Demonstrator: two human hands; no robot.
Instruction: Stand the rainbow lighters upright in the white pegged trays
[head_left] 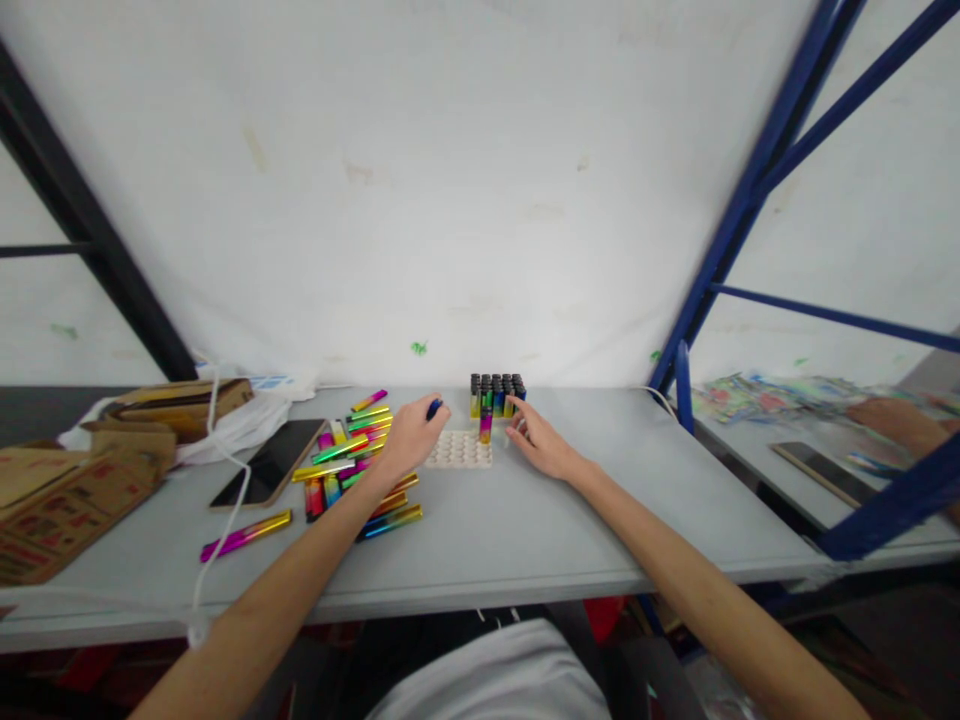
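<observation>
Protruding round-ended, a dark-blue object [434,409] is pinched in the left hand [411,432]; the right hand [541,443] is held loosely spread, at three o'clock from the white, circle-patterned tray [459,452].

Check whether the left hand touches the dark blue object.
Touching. The head view shows the left hand gripping the dark blue object, its end protruding.

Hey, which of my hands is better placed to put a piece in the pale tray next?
Probably your left hand: it holds a dark piece near the left end of the pale tray. Your right hand, nearer the upright cluster, seems to hold nothing.
</observation>
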